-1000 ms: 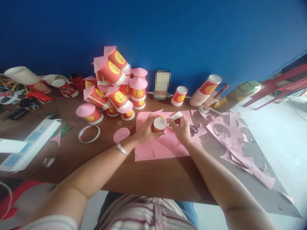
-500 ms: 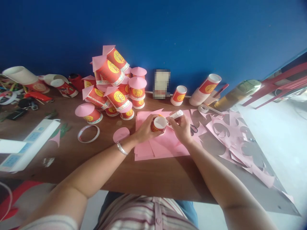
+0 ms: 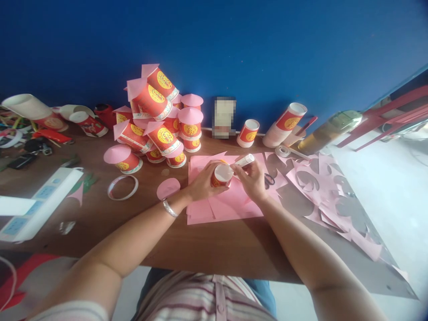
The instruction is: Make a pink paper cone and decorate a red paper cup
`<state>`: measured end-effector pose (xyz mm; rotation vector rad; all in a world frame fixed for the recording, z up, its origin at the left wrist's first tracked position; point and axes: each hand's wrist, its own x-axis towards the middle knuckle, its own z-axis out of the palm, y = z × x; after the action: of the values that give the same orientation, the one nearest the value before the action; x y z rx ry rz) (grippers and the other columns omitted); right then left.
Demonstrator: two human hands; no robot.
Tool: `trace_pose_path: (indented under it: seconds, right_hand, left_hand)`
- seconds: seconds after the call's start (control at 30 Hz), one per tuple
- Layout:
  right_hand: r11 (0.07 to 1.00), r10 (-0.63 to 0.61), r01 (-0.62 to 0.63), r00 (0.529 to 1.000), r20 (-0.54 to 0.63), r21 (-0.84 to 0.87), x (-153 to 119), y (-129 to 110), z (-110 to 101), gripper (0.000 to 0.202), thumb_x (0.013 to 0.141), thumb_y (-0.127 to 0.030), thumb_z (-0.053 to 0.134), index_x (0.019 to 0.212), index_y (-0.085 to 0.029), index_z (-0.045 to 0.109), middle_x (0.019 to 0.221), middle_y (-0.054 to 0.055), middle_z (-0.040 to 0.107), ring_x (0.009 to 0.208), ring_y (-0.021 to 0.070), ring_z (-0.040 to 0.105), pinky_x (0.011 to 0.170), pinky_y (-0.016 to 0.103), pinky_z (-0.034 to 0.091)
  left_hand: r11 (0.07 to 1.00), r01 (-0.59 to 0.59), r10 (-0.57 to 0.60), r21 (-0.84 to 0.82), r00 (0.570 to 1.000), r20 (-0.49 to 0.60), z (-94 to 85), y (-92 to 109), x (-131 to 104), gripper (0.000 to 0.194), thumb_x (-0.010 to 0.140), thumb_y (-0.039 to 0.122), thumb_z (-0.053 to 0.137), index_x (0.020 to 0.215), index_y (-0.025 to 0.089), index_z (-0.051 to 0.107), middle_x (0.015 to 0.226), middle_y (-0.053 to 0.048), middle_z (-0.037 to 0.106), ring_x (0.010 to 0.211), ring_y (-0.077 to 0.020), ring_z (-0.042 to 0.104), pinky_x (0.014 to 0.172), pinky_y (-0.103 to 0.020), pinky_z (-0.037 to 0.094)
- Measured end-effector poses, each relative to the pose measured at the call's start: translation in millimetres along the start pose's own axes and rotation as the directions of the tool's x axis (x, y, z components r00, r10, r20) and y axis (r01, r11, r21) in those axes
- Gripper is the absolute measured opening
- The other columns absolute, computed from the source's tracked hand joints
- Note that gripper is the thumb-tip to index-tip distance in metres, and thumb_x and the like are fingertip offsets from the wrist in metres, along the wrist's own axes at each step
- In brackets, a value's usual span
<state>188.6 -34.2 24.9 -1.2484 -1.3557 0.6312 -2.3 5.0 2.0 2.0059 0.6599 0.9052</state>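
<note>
My left hand [image 3: 203,182] is wrapped round a red paper cup [image 3: 219,182] with a yellow emblem, its white round end facing up. In my right hand [image 3: 252,178] is a white tube that looks like a glue stick [image 3: 245,160], its near end hidden by my fingers at the cup's rim. Pink paper sheets [image 3: 203,211] lie under both hands. Dark-handled scissors [image 3: 269,179] rest just right of my right hand. By my left wrist lies a pink paper disc [image 3: 168,188].
Red cups with pink cone tops [image 3: 163,136] are piled at the back left. Further right stand a single cup [image 3: 248,133], a cup stack [image 3: 284,127] and a bottle [image 3: 329,131]. Pink offcuts [image 3: 321,191] cover the right side. A tape ring [image 3: 123,187] and power strip [image 3: 43,200] lie left.
The right fingers and tube have shifted slightly left along the cup's rim. Both hands keep their holds, and the view has moved very slightly.
</note>
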Motion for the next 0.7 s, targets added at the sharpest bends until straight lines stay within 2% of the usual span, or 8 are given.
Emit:
trace_pose_path:
  seconds: [0.13,0.37,0.53,0.7]
  right_hand:
    - [0.996,-0.056,0.057,0.998,0.011,-0.072,-2.0,0.4,1.1,0.024,0.087,-0.043,0.073,0.083,-0.024,0.060,0.077,-0.001,0.063,0.068,0.0151,0.060,0.064,0.030,0.052]
    - [0.998,0.010,-0.011,1.000,-0.026,-0.059,-1.1,0.1,1.1,0.026,0.086,-0.046,0.072,0.083,-0.024,0.058,0.075,-0.002,0.063,0.064,0.0149,0.057,0.059,0.029,0.051]
    - [0.999,0.000,-0.003,0.997,-0.072,-0.041,0.0,-2.4,-1.5,0.024,0.085,-0.044,0.073,0.084,-0.023,0.061,0.072,-0.002,0.063,0.062,0.0144,0.058,0.060,0.029,0.051]
    - [0.998,0.027,-0.027,1.000,-0.012,-0.051,0.8,-1.4,-1.6,0.027,0.085,-0.047,0.073,0.083,-0.023,0.059,0.073,-0.002,0.063,0.063,0.0143,0.059,0.061,0.029,0.051]
  left_hand:
    - [1.000,0.004,-0.003,0.025,1.000,-0.031,2.3,-5.3,0.3,0.059,0.078,0.040,0.085,0.128,0.023,0.057,0.135,-0.014,0.059,0.133,-0.0335,0.053,0.115,-0.057,0.044]
    - [0.999,0.028,-0.027,0.026,0.999,-0.044,1.9,-3.2,-0.3,0.056,0.080,0.043,0.083,0.126,0.022,0.058,0.131,-0.014,0.059,0.129,-0.0317,0.056,0.112,-0.055,0.047]
    - [0.999,0.044,-0.043,0.027,0.998,-0.037,1.7,-1.5,0.0,0.055,0.080,0.038,0.083,0.126,0.022,0.058,0.133,-0.014,0.058,0.129,-0.0317,0.057,0.113,-0.054,0.047]
    - [0.998,0.053,-0.052,0.024,0.997,-0.059,2.8,0.2,0.1,0.057,0.079,0.037,0.082,0.127,0.022,0.054,0.133,-0.014,0.060,0.128,-0.0309,0.058,0.112,-0.053,0.047]
